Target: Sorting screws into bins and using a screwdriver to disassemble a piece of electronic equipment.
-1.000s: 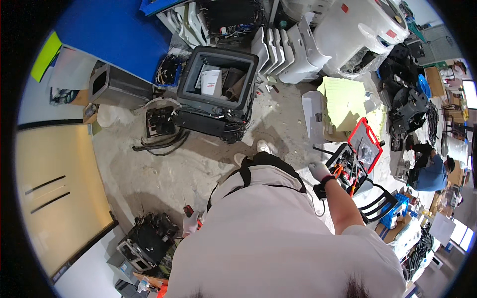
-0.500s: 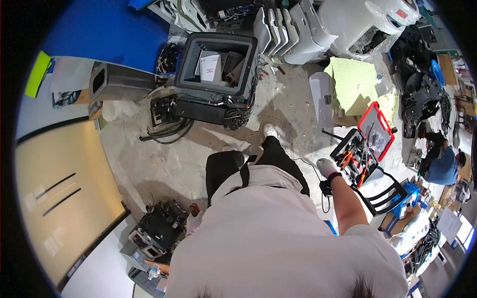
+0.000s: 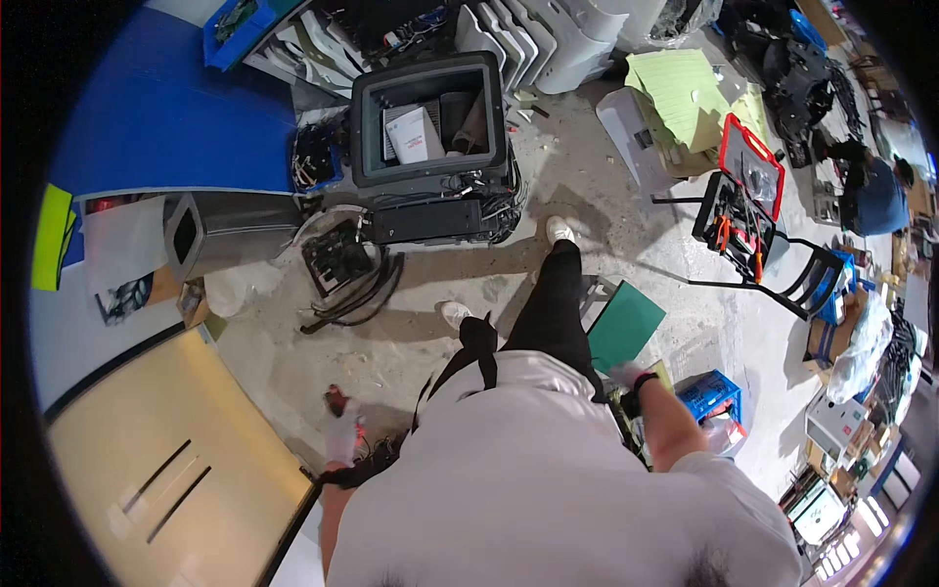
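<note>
My left hand point(image 3: 342, 435), in a pale glove, is low on the left, closed around a red-and-black hand tool point(image 3: 336, 399) that looks like a compact power driver. The tool's end points away from me over the grey floor. On the right, my gloved right hand point(image 3: 626, 374) is beside my thigh, with a dark band at the wrist. It is at the near edge of a green flat panel point(image 3: 628, 325); whether it touches the panel I cannot tell. Its fingers are small and blurred.
Ahead stands a dark open bin-like housing point(image 3: 425, 122) with a white box point(image 3: 415, 135) inside. Black hoses point(image 3: 367, 303) lie on the floor near it. To the right are an open red-lidded toolbox point(image 3: 738, 220) on a black-framed chair point(image 3: 807, 284), a blue crate point(image 3: 709, 394) and a seated person point(image 3: 875, 196).
My body has turned and shifted. My right hand has left the toolbox side and is now by the green panel. My left hand with the tool has come further into view.
</note>
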{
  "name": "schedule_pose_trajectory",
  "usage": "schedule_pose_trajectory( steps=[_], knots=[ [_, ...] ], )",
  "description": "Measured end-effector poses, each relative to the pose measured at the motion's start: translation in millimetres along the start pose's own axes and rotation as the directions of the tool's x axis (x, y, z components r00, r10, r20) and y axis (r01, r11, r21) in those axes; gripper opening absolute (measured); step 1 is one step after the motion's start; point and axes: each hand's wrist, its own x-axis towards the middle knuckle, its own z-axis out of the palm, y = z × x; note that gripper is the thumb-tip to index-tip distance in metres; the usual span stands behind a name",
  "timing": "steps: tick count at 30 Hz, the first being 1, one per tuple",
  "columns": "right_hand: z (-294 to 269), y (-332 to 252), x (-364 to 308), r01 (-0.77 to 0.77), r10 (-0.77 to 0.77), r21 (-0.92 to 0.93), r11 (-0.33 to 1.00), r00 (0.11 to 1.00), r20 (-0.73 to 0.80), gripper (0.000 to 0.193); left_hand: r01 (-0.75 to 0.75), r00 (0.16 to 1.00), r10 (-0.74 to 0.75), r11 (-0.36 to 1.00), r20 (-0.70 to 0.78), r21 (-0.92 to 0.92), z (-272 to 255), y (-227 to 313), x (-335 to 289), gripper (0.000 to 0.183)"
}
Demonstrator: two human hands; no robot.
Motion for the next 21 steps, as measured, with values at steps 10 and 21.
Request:
schedule_pose_trajectory(
  steps=[10,21],
  knots=[
    [234.3,-27.7,13.5,-0.016,-0.004,0.632,0.775,1.0,0.031,0.034,-0.113,0.983,0.094,0.987,0.16,0.114,-44.3,13.3,48.2,0.02],
    [-136.5,-55.2,-127.2,-0.226,0.3,0.822,0.522,0.951,0.071,0.042,0.333,0.905,-0.227,0.904,0.36,-0.268,92.2,68.1,6.9,0.018]
  ],
)
